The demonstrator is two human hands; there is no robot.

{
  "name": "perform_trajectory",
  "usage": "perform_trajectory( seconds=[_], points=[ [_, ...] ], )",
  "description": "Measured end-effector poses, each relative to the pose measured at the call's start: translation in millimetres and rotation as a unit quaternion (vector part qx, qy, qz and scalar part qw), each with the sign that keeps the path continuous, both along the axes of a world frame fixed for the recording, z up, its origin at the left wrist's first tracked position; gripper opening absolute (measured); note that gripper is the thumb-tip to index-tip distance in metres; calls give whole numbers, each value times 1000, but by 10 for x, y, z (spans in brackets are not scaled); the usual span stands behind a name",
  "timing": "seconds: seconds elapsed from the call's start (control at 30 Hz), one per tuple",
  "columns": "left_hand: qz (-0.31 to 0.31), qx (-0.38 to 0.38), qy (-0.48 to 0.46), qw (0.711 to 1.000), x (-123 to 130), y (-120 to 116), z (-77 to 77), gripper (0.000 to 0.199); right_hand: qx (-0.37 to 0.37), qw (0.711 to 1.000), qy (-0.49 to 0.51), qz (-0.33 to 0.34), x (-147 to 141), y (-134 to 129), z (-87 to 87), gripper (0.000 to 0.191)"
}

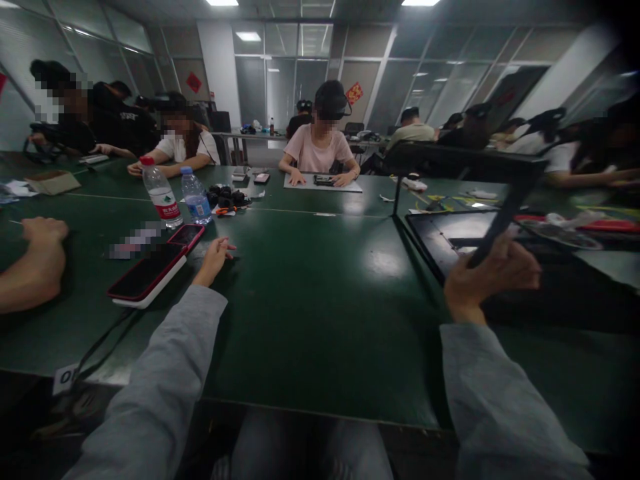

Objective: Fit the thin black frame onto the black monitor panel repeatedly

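Note:
My right hand [493,277] is closed around one bar of a black frame [510,203], which is raised and tilted above the right side of the table. The frame looks rectangular, with a long upper bar and a thin leg on its left; its exact kind I cannot tell. Behind and below it lies a flat black panel [435,233], partly covered by my hand. My left hand [216,259] is over the green table [310,320], fingers loosely stretched and holding nothing. Nearest to it is a phone in a red case [150,270], on top of a white slab [160,287].
A red-capped bottle [163,197] and a blue-capped bottle [197,199] stand at the left, beside small black parts [227,198]. Another person's arm [37,267] rests at far left. Across the table a person in pink [323,150] handles a device on a white board [300,183].

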State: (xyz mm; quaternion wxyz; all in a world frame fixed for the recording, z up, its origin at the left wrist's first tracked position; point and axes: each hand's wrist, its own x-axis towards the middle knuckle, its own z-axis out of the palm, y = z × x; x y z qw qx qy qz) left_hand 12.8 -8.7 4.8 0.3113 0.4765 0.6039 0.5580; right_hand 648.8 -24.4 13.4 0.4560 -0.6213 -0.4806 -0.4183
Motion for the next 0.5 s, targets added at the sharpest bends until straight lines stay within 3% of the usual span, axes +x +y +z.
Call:
perform_trajectory(
  seconds=[0.13,0.33,0.5],
  points=[
    [2,1,-3,1000,21,0,12,31,0,997,-39,68,-374,90,-71,68],
    [21,51,60,997,60,45,-45,47,-43,979,74,183,-938,-40,53,70],
    [87,117,138,980,84,72,-110,69,-44,946,174,271,-1130,-72,167,72]
  ],
)
